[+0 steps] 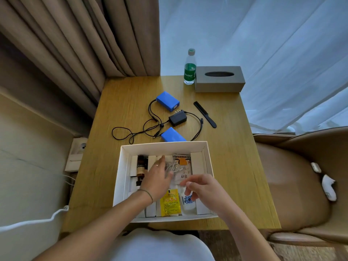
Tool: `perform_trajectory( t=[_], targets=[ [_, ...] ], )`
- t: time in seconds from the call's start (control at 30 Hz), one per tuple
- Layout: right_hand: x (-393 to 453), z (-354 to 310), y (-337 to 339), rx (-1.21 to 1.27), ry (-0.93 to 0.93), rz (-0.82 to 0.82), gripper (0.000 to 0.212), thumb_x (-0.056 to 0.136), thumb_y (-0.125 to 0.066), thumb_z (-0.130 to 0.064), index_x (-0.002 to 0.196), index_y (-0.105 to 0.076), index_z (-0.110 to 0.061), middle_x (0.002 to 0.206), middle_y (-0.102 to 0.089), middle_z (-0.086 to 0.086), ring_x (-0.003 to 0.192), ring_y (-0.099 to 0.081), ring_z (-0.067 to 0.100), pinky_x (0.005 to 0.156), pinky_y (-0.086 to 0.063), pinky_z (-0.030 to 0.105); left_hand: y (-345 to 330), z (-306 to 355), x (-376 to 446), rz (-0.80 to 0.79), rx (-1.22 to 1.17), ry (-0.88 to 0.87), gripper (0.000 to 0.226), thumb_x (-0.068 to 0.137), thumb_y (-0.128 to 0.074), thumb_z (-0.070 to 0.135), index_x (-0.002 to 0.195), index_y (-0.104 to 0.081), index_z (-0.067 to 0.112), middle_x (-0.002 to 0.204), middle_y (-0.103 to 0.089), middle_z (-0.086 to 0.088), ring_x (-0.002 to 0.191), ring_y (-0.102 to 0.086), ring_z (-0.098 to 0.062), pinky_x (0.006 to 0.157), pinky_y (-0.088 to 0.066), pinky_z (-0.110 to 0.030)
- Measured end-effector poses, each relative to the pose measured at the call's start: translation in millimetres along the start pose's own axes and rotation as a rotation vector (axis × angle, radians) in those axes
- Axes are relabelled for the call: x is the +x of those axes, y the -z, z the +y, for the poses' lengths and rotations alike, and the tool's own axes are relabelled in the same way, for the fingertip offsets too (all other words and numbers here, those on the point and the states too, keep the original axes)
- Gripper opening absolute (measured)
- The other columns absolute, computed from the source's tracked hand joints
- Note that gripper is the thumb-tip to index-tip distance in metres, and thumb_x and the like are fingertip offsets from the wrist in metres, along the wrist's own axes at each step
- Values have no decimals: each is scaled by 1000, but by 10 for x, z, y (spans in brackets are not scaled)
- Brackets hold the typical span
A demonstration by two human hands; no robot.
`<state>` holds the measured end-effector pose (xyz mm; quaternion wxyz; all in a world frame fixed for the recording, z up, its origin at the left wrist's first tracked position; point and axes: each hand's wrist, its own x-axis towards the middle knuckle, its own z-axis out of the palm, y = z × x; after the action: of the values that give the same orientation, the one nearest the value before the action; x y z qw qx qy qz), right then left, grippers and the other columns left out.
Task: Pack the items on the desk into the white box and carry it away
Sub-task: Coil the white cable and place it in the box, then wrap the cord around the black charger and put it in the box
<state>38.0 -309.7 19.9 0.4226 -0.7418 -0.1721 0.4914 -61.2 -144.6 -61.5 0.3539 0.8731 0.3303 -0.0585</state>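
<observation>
The right hand [204, 187] and left hand [158, 178] hover over the white box [163, 146], fingers loose, grasping nothing; at twelve o'clock lie blue battery packs [167, 100], likely dense and rigid, best gripped across their sides.

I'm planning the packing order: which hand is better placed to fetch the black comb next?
Probably the right hand. It hovers open over the right side of the white box, and the black comb lies beyond the box on that side. The left hand is spread over items inside, further left.
</observation>
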Motion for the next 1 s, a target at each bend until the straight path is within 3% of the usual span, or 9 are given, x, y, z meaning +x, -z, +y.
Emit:
perform_trajectory(
  t=[0.1, 0.2, 0.43, 0.57, 0.63, 0.73, 0.8, 0.87, 1.0],
  targets=[
    [21, -28, -41, -21, -2, -7, 27, 101, -54, -13, 92, -78, -22, 72, -71, -3, 68, -63, 15, 76, -59, 38, -183, -1, -64, -158, 122, 20, 81, 101, -36, 54, 159, 5, 15, 168, -6, -7, 154, -11, -26, 123, -24, -46],
    [30, -48, -68, 0, 21, -20, 28, 101, -53, -9, 92, -79, -16, 74, -71, 0, 69, -62, 17, 71, -56, 34, -336, -18, -67, -235, 314, 5, 87, 96, -15, 67, 155, 23, 16, 164, 27, -5, 150, 25, -20, 125, 3, -48],
    [47, -15, -100, 112, 39, 5, 34, 100, -51, -2, 89, -80, -15, 74, -74, 2, 70, -65, 12, 66, -54, 26, -502, -108, -10, -229, 384, 9, 95, 80, 2, 77, 149, 33, 20, 158, 39, 0, 141, 40, -15, 117, 24, -48],
    [98, -61, -137, 120, 49, 41, 30, 99, -51, 1, 91, -78, -9, 79, -73, 17, 71, -63, 21, 69, -53, 33, -469, -88, -52, -184, 353, 2, 88, 86, -4, 74, 148, 34, 24, 160, 35, -1, 143, 37, -17, 118, 22, -48],
    [131, -113, -151, 122, 69, 59, 29, 98, -51, 3, 91, -77, -8, 74, -71, 15, 70, -62, 22, 68, -51, 36, -397, -53, -106, -119, 305, -14, 83, 93, -14, 67, 150, 30, 27, 164, 26, -3, 148, 30, -20, 118, 20, -46],
    [183, -230, -153, 123, 106, 76, 28, 97, -51, 4, 90, -75, -8, 65, -68, 5, 61, -60, 16, 60, -48, 28, -169, 33, -200, -6, 188, -108, 72, 100, -27, 55, 158, 7, 28, 168, 5, -1, 153, 12, -16, 123, 7, -41],
    [232, -333, -142, 117, 140, 91, 27, 96, -51, 5, 91, -75, -6, 63, -66, 3, 58, -59, 13, 57, -48, 24, 65, 120, -251, 90, 99, -213, 62, 100, -33, 49, 157, -16, 29, 165, -18, 4, 153, -8, -13, 126, -14, -38],
    [286, -454, -112, 103, 189, 109, 25, 96, -52, 4, 92, -75, -5, 65, -66, 4, 61, -59, 15, 61, -50, 26, 328, 214, -260, 172, 21, -313, 50, 99, -41, 41, 148, -38, 31, 152, -41, 8, 142, -32, -7, 118, -32, -28],
    [403, -714, 2, 137, 267, 118, 26, 97, -52, 3, 89, -75, -7, 70, -65, 8, 66, -57, 20, 64, -48, 29, 771, 324, -118, 241, -34, -392, 35, 97, -50, 22, 130, -61, 27, 130, -59, 9, 123, -49, -2, 104, -41, -20]
  ],
)
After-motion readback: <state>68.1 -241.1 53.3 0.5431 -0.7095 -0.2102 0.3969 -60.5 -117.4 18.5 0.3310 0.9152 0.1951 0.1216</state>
